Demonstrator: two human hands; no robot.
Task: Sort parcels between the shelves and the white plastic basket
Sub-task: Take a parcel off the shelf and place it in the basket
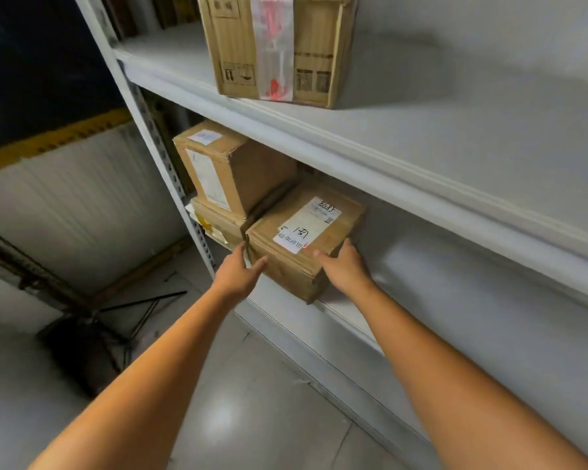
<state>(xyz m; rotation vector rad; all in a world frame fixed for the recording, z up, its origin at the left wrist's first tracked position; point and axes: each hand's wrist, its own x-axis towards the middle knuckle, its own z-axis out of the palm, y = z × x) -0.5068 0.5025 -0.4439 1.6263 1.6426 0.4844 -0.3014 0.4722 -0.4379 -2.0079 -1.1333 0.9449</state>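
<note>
A brown cardboard parcel (297,262) with a white handwritten label lies on the lower shelf (472,300), its front corner over the shelf's edge. My left hand (239,273) touches its left front corner, fingers straight along the left side and thumb on the front face. My right hand (346,266) presses its right side, thumb resting on the top edge. Left of it, two more parcels are stacked (224,171). A bigger taped box (275,45) stands on the upper shelf (438,106). The white basket is out of view.
The grey metal shelf upright (170,171) runs down just left of the stacked parcels. A dark bag with black tripod legs (92,337) sits on the tiled floor at the lower left. To the right of the parcel the lower shelf is bare.
</note>
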